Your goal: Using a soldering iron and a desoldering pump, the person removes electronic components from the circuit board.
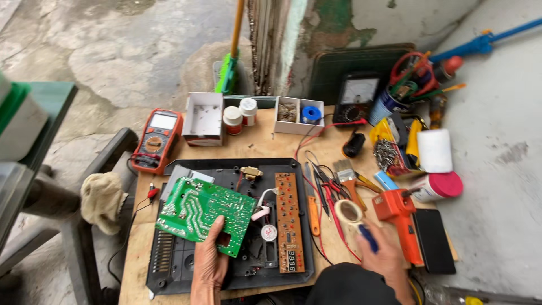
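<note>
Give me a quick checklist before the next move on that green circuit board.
1. Left hand grips the green circuit board by its near edge: ok.
2. Board lifted off the black appliance housing, tilted: ok.
3. White wires between board and housing free of strain: cannot tell.
4. Right hand holds a blue-handled tool: ok; tool type: cannot tell.
5. Roll of tape lies right by the tool tip, crowding it: not ok.
6. Orange soldering gun lies beside the right hand: ok.

Stained concrete floor (113, 51), peeling green-patched wall (361, 22), low wooden table (254, 148), daylight
</note>
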